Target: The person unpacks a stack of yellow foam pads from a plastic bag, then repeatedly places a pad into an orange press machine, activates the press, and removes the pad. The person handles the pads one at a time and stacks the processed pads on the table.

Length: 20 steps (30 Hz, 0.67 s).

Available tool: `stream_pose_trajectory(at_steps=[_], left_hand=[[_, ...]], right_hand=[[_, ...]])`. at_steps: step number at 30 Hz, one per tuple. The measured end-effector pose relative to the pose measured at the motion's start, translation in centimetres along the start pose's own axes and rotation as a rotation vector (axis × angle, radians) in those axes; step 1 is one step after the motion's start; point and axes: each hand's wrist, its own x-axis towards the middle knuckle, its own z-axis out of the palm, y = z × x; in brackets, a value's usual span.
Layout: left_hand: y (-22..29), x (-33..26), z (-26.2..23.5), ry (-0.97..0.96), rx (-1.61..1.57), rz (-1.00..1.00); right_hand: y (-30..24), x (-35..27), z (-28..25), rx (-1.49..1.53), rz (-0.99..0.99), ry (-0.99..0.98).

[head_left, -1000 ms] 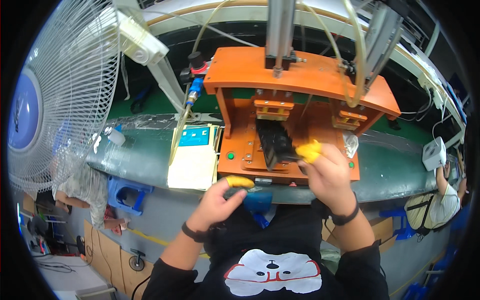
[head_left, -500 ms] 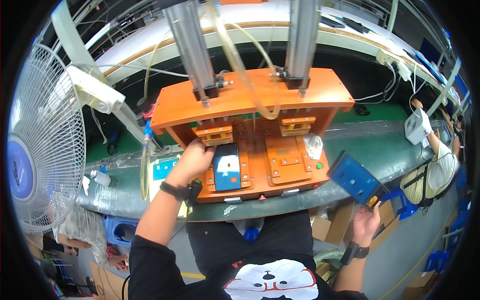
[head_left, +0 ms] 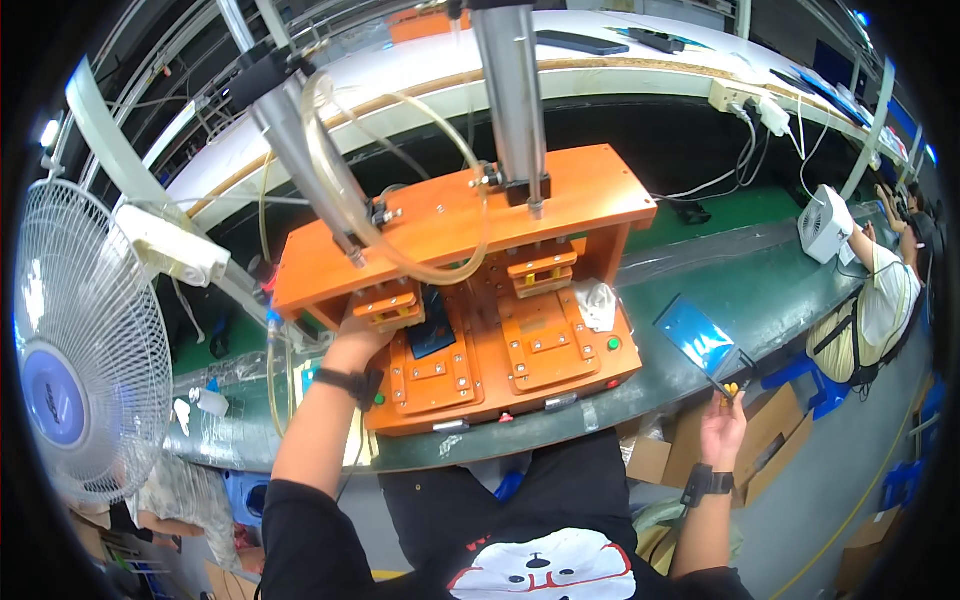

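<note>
My left hand [head_left: 362, 338] reaches in under the left press head [head_left: 388, 305] of an orange two-station press; its fingers are hidden there. Close by, a dark, glossy screen panel [head_left: 432, 338] slants over the back of the left orange plate [head_left: 435, 385], partly covered by the press head. Off to the right, over the bench edge, my right hand [head_left: 722, 432] is closed at the near end of a shiny blue screen panel [head_left: 698, 335]. Thin dark strips and a small yellow part [head_left: 731, 389] show at its fingertips.
A crumpled white cloth [head_left: 597, 305] lies beside the right orange plate [head_left: 545, 345]. At left stand a large fan [head_left: 90, 340] and a small bottle [head_left: 208, 401]. Looping air hoses [head_left: 470, 270] hang above the press. Cardboard boxes [head_left: 770, 440] are below right; people sit farther off.
The panel on the left plate has moved back under the press head, baring the plate's front. My left hand has gone deeper in. The right-hand panel has tilted and now reflects light. The view has shifted.
</note>
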Motion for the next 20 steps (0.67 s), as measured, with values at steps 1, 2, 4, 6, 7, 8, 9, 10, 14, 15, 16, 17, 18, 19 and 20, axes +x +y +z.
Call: stream_pose_trajectory(at_steps=[1, 2, 4, 6, 7, 8, 9, 10, 14, 15, 16, 17, 18, 19, 20], left_hand=[[0.4, 0.0, -0.6, -0.005, 0.087, 0.041], [0.2, 0.1, -0.6, -0.099, 0.027, -0.058], [-0.4, -0.1, -0.2, -0.125, -0.099, -0.156], [-1.0, 0.5, 0.1, -0.074, -0.249, -0.181], [-1.1, 0.7, 0.3, -0.052, -0.316, -0.190], [-1.2, 0.5, 0.4, -0.039, -0.380, -0.192], [-1.1, 0.6, 0.4, -0.027, -0.440, -0.192], [-1.0, 0.4, 0.4, -0.014, -0.502, -0.195], [-0.3, -0.2, 0.3, 0.022, -0.706, -0.200], [0.1, -0.3, 0.2, 0.024, -0.732, -0.200], [0.3, -0.7, 0.1, 0.026, -0.755, -0.209], [0.3, -0.8, 0.1, 0.031, -0.772, -0.212], [0.2, -0.9, 0.0, 0.030, -0.767, -0.220], [0.3, -1.0, 0.0, 0.033, -0.757, -0.219], [0.1, -1.3, -0.3, 0.035, -0.749, -0.229]], right_hand=[[0.4, 0.4, -0.1, 0.006, 0.000, 0.006], [0.7, 0.8, -0.6, 0.008, 0.007, -0.013], [1.8, 1.4, -0.5, 0.017, 0.019, -0.021], [2.7, 2.0, -0.1, 0.015, 0.026, -0.026], [3.0, 2.1, 0.0, 0.014, 0.025, -0.019], [3.4, 2.3, 0.1, 0.013, 0.025, -0.012], [3.5, 2.3, 0.4, 0.010, 0.023, -0.002], [3.8, 2.2, 0.8, 0.002, 0.026, 0.007], [4.5, 3.3, 0.8, 0.015, 0.035, 0.017], [4.7, 4.1, 1.1, 0.022, 0.044, 0.014], [5.1, 4.9, 1.5, 0.024, 0.061, 0.012], [5.5, 6.3, 2.1, 0.006, 0.063, -0.009], [6.1, 8.3, 3.0, -0.012, 0.067, -0.032], [6.6, 10.4, 3.8, -0.032, 0.071, -0.055], [7.5, 12.5, 4.6, -0.059, 0.084, -0.082]])
